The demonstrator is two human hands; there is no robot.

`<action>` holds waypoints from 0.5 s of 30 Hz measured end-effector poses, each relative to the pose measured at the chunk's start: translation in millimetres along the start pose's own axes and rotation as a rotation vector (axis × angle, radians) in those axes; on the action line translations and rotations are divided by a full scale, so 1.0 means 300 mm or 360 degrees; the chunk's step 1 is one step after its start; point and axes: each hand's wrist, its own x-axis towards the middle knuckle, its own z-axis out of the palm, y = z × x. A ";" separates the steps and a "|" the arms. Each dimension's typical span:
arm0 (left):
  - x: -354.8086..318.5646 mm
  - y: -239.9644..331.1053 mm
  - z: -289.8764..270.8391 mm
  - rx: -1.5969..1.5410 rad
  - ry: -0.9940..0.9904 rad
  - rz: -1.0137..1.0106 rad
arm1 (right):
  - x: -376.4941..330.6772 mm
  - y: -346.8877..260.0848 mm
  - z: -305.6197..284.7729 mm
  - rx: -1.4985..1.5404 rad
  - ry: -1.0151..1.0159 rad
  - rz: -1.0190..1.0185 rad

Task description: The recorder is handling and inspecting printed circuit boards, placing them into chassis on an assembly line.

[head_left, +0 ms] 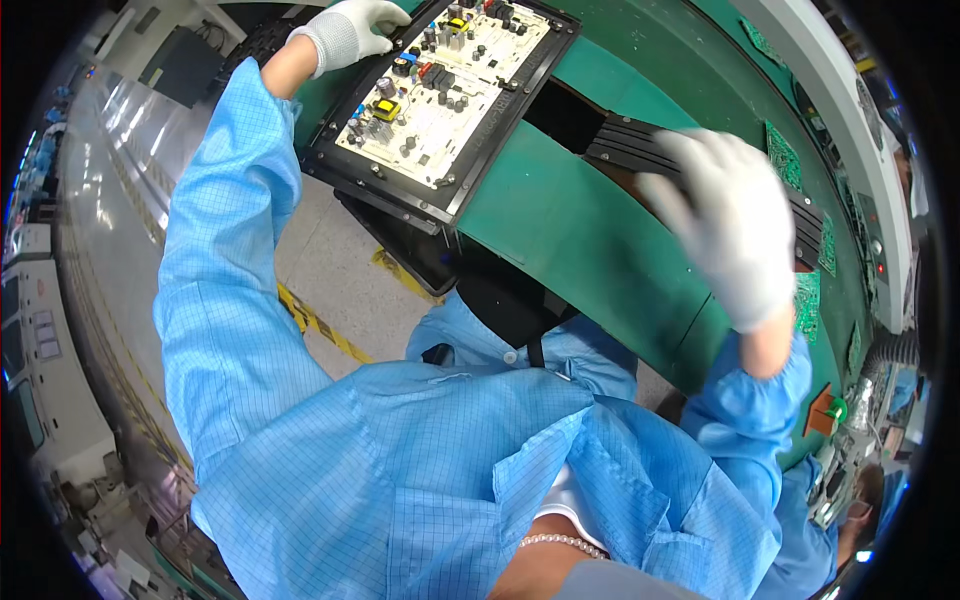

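Note:
My left hand (pixel 352 32), in a white knit glove, is at the left edge of a black tray-like fixture (pixel 458 200). Its thumb stands apart from the fingers, with nothing visible in its grasp. Two cream circuit boards (pixel 455 140) (pixel 512 50) lie in the fixture, carrying yellow transformers, capacitors and other parts. Over the right side of the bench hovers my right hand (pixel 728 225), also gloved and blurred by motion. Its thumb is spread from the fingers and it appears to hold nothing. Below it is a black ribbed bar (pixel 640 145), partly hidden by the hand.
The green bench top (pixel 560 220) curves around to the right. Several green circuit boards (pixel 783 155) lie along its far right side, near a white machine frame (pixel 850 120). An orange-brown block (pixel 820 410) sits lower right. Another person (pixel 815 530) is at the lower right edge.

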 end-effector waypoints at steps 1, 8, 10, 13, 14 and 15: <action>0.004 -0.024 0.004 -0.0105 -0.0032 0.0024 | 0.009 -0.004 -0.002 -0.0010 -0.0006 -0.0006; 0.221 -0.119 0.043 -0.0304 0.0056 0.0090 | 0.304 -0.020 0.415 0.0428 0.0271 0.0039; 0.241 -0.113 0.052 -0.0161 0.0096 0.0013 | 0.311 -0.050 0.430 0.0398 0.0389 0.0073; 0.317 -0.137 0.081 -0.0157 0.0144 0.0007 | 0.321 -0.056 0.425 0.0467 0.0406 0.0022; 0.340 -0.149 0.098 -0.0233 0.0185 0.0007 | 0.319 -0.053 0.429 0.0473 0.0411 0.0037; 0.365 -0.130 0.098 -0.0281 0.0115 -0.0037 | 0.321 -0.038 0.432 0.0551 0.0399 0.0018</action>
